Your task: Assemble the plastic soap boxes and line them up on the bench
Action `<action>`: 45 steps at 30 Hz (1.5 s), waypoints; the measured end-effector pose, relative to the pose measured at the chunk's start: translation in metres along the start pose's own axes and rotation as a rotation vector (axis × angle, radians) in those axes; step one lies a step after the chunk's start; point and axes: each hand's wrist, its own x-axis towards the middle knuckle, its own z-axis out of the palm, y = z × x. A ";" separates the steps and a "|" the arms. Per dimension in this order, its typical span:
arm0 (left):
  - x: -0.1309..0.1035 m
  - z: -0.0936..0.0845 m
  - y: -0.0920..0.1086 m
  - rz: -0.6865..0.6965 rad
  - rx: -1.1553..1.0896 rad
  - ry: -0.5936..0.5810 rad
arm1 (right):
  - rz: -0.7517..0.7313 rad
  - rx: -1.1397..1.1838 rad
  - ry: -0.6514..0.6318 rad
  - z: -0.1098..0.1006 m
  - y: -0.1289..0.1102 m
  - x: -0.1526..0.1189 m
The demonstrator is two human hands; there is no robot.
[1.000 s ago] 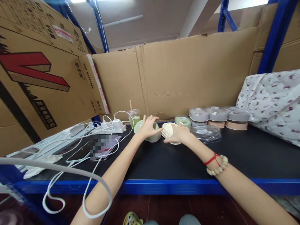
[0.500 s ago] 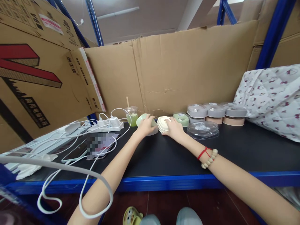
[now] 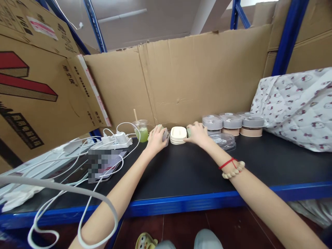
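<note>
My left hand point(image 3: 156, 140) is wrapped over a container point(image 3: 166, 136) with a greenish top, beside the drink cup. A stack of cream square lids point(image 3: 178, 135) stands between my two hands. My right hand point(image 3: 197, 134) grips a green container point(image 3: 189, 131), mostly hidden behind the fingers, just right of the stack. Clear lids point(image 3: 223, 141) lie to the right of that hand.
Several lidded containers point(image 3: 231, 121) stand at the back right, near a patterned cloth point(image 3: 295, 107). A plastic cup of green drink point(image 3: 141, 133), a power strip point(image 3: 121, 141), white cables and a tablet point(image 3: 107, 166) are on the left.
My right hand has let go of the cream stack and moved right to the green container. My left hand stays on its container, now turned. The view has shifted slightly.
</note>
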 end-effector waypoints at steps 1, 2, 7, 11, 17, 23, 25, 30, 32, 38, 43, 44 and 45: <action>-0.001 0.001 0.003 0.011 -0.016 0.016 | 0.084 -0.018 -0.023 -0.006 0.009 0.004; -0.002 0.002 0.007 0.025 -0.031 0.025 | 0.158 -0.033 -0.057 -0.011 0.018 0.009; -0.009 0.014 0.026 0.161 -0.092 0.005 | 0.220 -0.037 -0.023 -0.015 0.058 0.030; -0.015 0.023 0.037 0.248 -0.140 -0.062 | 0.054 -0.033 0.094 0.001 0.044 0.023; -0.014 0.021 0.038 0.068 -0.044 0.042 | -0.051 -0.181 0.059 0.030 0.012 0.010; -0.008 0.016 0.019 -0.230 0.025 0.162 | 0.080 -0.104 0.071 0.028 0.009 0.008; -0.008 0.017 0.016 -0.238 0.025 0.115 | 0.116 -0.092 0.059 0.027 0.008 0.007; -0.010 0.020 0.020 -0.201 -0.017 0.141 | 0.158 -0.038 0.035 0.026 0.007 0.009; -0.010 0.020 0.022 -0.182 -0.056 0.192 | 0.191 -0.006 0.037 0.025 0.008 0.009; -0.010 0.017 0.029 -0.071 -0.212 0.241 | 0.235 0.018 0.034 0.023 0.010 0.010; -0.010 0.013 0.033 -0.015 -0.420 0.328 | 0.209 0.107 0.134 0.016 0.013 0.010; -0.009 0.012 0.035 -0.020 -0.500 0.345 | 0.211 0.139 0.165 0.013 0.014 0.009; -0.008 0.011 0.036 -0.038 -0.599 0.357 | 0.212 0.178 0.203 0.011 0.015 0.009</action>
